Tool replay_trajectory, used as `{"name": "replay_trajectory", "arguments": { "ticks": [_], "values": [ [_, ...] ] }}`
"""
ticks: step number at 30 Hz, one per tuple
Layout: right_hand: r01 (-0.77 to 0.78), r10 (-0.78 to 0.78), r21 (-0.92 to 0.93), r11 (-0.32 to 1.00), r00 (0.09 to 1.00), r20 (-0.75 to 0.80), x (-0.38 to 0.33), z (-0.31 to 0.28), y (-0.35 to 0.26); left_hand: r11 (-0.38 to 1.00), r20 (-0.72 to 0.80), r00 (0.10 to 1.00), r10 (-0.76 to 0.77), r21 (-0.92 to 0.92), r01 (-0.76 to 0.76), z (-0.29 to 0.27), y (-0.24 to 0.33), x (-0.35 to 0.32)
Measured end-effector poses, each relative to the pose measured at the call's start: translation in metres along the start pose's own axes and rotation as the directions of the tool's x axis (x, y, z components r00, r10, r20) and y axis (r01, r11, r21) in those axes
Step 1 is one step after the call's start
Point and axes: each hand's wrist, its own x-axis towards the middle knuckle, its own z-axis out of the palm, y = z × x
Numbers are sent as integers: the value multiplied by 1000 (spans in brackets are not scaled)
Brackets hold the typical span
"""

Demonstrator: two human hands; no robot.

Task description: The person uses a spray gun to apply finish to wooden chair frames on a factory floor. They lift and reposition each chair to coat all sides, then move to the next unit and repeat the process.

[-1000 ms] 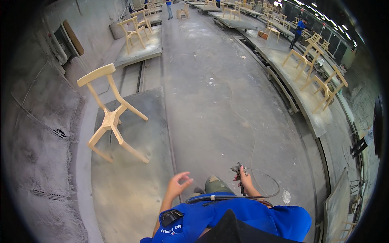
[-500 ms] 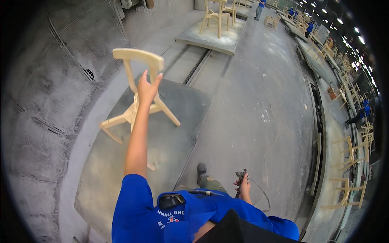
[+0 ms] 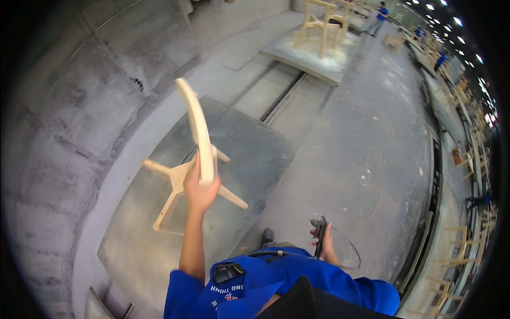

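Note:
A pale wooden chair frame (image 3: pixel 197 119) stands on a grey flat board (image 3: pixel 127 234) at my left front. Its curved top rail points away from me, and its legs spread below over the board. My left hand (image 3: pixel 202 190) is closed around the near end of that rail. Low on the right, my right hand (image 3: pixel 327 242) grips a dark spray gun (image 3: pixel 319 229), from which a thin hose (image 3: pixel 355 250) loops down. The gun hangs over the floor, apart from the chair.
Ahead, another board (image 3: pixel 297 57) bears more wooden chairs (image 3: pixel 319 26) beside a floor rail (image 3: pixel 284 98). A dusty grey wall (image 3: pixel 69 149) runs along the left. On the right are long rows of boards with chair frames (image 3: pixel 459 247). A person in blue (image 3: pixel 380 17) stands far ahead.
The chair has turned on the board, so its top rail swung from crosswise to pointing away. My left hand moved nearer to me, onto the rail's end. My right hand still holds the spray gun.

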Motion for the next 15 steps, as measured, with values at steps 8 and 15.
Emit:
{"name": "replay_trajectory", "arguments": {
  "ticks": [8, 15],
  "values": [
    [146, -17, -297, 944, 918, 396, 109, 136, -57, 935, -620, 731, -284, -349, 67, -150, -60, -220],
    [218, -31, -270, 938, 827, 561, 99, 265, -71, 980, -795, 574, -198, -145, 137, -127, -146, -224]
  ]
}}
